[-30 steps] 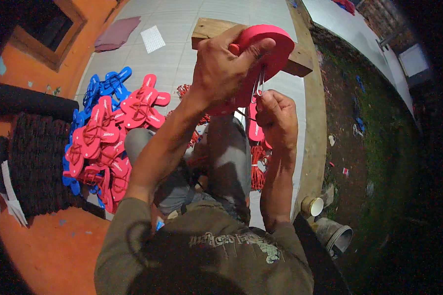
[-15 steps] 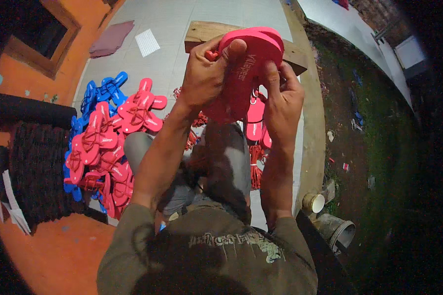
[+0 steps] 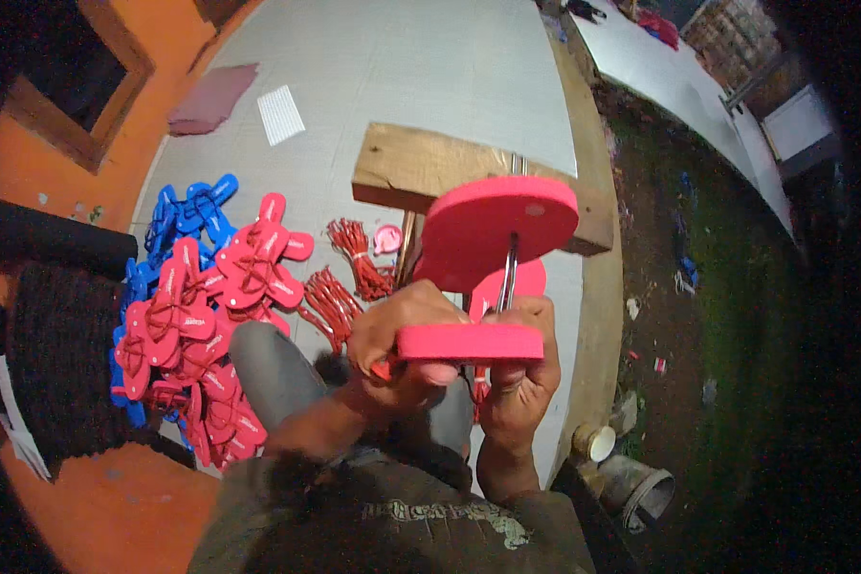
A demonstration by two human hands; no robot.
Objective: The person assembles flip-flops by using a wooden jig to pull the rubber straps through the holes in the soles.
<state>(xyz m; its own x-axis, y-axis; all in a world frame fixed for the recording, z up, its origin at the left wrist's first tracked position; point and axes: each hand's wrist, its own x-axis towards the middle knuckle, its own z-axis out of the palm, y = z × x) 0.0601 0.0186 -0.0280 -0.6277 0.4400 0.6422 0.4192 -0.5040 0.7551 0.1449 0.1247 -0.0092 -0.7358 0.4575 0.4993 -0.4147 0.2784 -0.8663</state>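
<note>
As the left hand (image 3: pixel 397 330) and right hand (image 3: pixel 517 402), both curled in, hold the near sole (image 3: pixel 469 342) by its sides, a rod (image 3: pixel 509 273) runs from just behind it to the far sole (image 3: pixel 478 225), near the wood (image 3: pixel 430 163).

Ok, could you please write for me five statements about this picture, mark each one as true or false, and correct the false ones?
1. The left hand and the right hand both grip the near pink sole. True.
2. The blue flip-flops lie to the right of the hands. False: the blue flip-flops lie to the left.
3. A metal rod shows between the near pink sole and the far pink sole. True.
4. The strap bundles on the floor are white. False: the strap bundles are red.
5. The white sheet lies near a mauve cloth. True.
</note>
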